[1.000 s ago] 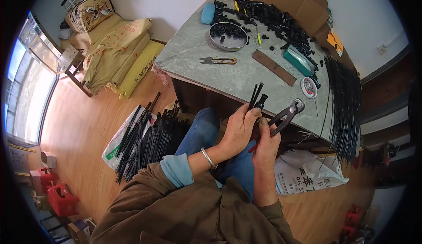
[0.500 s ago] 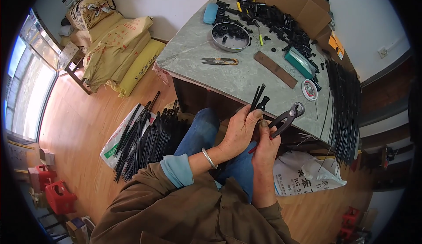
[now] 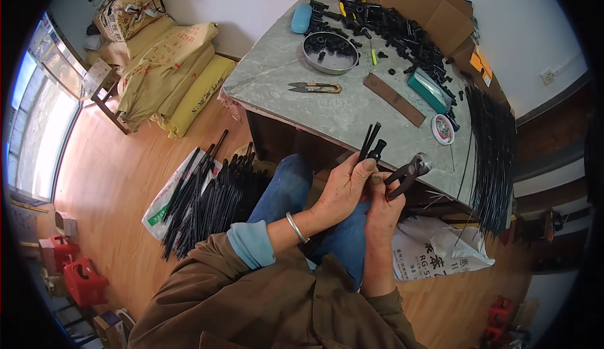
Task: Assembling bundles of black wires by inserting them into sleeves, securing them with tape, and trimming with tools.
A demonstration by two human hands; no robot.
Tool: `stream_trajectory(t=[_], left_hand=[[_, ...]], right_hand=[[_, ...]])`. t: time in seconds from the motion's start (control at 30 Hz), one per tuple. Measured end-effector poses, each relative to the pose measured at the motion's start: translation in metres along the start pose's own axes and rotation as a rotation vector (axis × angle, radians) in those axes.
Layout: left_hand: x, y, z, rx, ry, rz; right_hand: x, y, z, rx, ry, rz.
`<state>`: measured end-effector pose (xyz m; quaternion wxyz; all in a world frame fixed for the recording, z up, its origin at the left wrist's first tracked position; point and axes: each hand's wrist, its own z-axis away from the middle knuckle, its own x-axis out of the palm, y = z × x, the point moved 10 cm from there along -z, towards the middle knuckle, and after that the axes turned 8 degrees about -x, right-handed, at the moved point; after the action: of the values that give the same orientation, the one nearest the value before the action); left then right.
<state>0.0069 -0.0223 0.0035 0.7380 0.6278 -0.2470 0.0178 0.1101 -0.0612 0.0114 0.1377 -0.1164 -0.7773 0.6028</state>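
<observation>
Close to the table's near edge, my left hand (image 3: 345,188) is closed around a few thin black rods (image 3: 370,138) and a short black tubular fitting (image 3: 378,150), whose tops stick up past the thumb. Beside it my right hand (image 3: 384,214) grips dark end-cutting pincers (image 3: 410,171), their head pointing right toward the table edge. Whether the jaws touch anything is unclear, though no piece shows between them. The two hands meet at the thumbs, so the lower ends of the rods are hidden.
On the grey table (image 3: 264,75) are a metal bowl (image 3: 343,66) of black fittings, thread snips (image 3: 314,88), a flat brown bar (image 3: 394,100), a green box (image 3: 430,90) and a small dish (image 3: 443,129). Long black strands (image 3: 491,160) overhang its right edge. Black rods (image 3: 217,207) lie piled on the floor.
The pincers have turned in my right hand, their head now lower and tilted differently. My right hand has rotated slightly and shifted right. My left hand stays nearly still.
</observation>
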Motion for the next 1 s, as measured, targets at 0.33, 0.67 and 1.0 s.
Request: stream_trajectory(t=[0.33, 0.67, 1.0], left_hand=[[0.005, -0.008, -0.007, -0.084, -0.149, 0.065], [-0.013, -0.020, -0.021, -0.204, -0.094, 0.040], [0.018, -0.022, -0.007, -0.183, -0.220, -0.081]], right_hand=[[0.009, -0.011, -0.016, 0.101, -0.207, -0.017], [-0.020, -0.005, 0.084, 0.755, -0.640, 0.100], [-0.023, -0.022, 0.089, 0.882, -0.617, -0.263]])
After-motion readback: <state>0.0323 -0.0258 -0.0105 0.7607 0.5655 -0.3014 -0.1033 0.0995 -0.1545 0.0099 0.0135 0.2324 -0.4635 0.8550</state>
